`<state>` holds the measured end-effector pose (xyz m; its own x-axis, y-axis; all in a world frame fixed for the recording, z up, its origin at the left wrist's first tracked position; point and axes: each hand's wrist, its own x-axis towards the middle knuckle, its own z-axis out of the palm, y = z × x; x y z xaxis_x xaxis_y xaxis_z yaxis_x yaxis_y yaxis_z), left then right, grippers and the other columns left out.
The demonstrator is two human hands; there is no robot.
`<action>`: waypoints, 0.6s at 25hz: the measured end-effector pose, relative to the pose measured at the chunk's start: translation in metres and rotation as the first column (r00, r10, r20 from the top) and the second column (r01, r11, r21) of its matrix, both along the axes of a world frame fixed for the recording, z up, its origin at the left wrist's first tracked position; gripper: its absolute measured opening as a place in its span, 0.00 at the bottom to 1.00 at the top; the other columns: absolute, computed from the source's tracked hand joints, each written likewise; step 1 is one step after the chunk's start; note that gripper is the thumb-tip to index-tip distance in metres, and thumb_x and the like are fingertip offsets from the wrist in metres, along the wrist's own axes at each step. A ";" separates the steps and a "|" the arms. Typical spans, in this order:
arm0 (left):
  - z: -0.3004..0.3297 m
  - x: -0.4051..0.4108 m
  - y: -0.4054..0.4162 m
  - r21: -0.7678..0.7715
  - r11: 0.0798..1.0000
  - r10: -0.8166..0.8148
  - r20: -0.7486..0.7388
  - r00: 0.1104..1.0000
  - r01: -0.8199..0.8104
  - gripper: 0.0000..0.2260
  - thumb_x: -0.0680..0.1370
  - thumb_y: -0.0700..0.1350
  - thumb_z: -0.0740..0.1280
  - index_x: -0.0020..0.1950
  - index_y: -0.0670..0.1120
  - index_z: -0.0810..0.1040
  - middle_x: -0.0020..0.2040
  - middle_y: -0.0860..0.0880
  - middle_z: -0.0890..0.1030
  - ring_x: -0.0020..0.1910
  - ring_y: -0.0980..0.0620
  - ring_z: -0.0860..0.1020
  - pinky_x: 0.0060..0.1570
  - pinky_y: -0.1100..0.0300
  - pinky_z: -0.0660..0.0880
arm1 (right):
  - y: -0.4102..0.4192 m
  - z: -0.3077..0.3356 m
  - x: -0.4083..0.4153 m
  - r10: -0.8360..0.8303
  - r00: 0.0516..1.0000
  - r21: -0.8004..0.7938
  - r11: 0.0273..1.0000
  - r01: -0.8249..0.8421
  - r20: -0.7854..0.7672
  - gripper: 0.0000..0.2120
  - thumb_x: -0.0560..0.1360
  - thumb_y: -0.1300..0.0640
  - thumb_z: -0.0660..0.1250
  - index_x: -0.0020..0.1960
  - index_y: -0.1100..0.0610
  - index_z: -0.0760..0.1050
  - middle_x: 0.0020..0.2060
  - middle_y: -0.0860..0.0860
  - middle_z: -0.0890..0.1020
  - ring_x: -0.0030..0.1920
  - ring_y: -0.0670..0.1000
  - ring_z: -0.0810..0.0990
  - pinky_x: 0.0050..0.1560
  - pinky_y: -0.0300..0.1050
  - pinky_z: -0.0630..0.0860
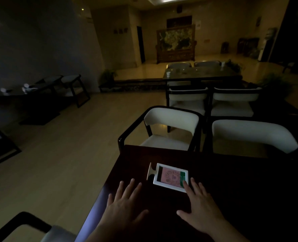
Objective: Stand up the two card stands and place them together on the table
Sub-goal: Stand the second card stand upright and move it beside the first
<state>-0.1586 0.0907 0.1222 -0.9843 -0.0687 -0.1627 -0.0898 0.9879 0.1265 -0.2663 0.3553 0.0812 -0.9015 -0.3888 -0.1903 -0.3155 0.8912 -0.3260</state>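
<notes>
One card stand lies flat on the dark table. It has a white frame around a pink and green card, and its white foot points left. My right hand is spread flat, and its forefinger tip rests on the stand's near right corner. My left hand lies flat with fingers apart, a short way left of the stand and not touching it. I see only this one stand; the dim light hides much of the tabletop.
Two white-backed chairs stand at the table's far edge. The table's left edge drops to a wooden floor. More tables and chairs fill the room beyond.
</notes>
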 end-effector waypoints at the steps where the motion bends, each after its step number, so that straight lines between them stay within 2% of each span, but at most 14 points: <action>1: -0.002 -0.010 -0.003 0.008 1.000 -0.009 -0.007 1.000 0.009 0.40 0.71 0.77 0.49 0.73 0.65 0.31 0.77 0.56 0.32 0.76 0.47 0.32 0.73 0.35 0.47 | -0.002 -0.001 -0.006 0.010 1.000 0.006 1.000 -0.010 -0.004 0.52 0.70 0.30 0.67 0.79 0.42 0.36 0.80 0.50 0.38 0.79 0.58 0.40 0.76 0.62 0.50; 10: -0.053 -0.111 -0.035 -0.050 0.989 -0.145 -0.079 0.986 0.142 0.40 0.72 0.74 0.50 0.80 0.59 0.41 0.81 0.53 0.41 0.78 0.44 0.37 0.72 0.33 0.51 | -0.030 -0.025 -0.066 0.056 0.998 0.084 0.995 -0.056 0.001 0.55 0.68 0.32 0.69 0.80 0.47 0.38 0.81 0.51 0.40 0.79 0.59 0.41 0.76 0.63 0.51; 15: -0.088 -0.153 -0.042 -0.174 0.953 -0.261 -0.047 0.964 0.249 0.40 0.75 0.72 0.49 0.79 0.55 0.37 0.81 0.49 0.41 0.78 0.42 0.37 0.72 0.32 0.52 | -0.046 -0.053 -0.106 0.070 0.995 0.131 0.988 -0.078 0.065 0.59 0.67 0.34 0.74 0.80 0.47 0.36 0.81 0.52 0.40 0.79 0.59 0.40 0.76 0.66 0.53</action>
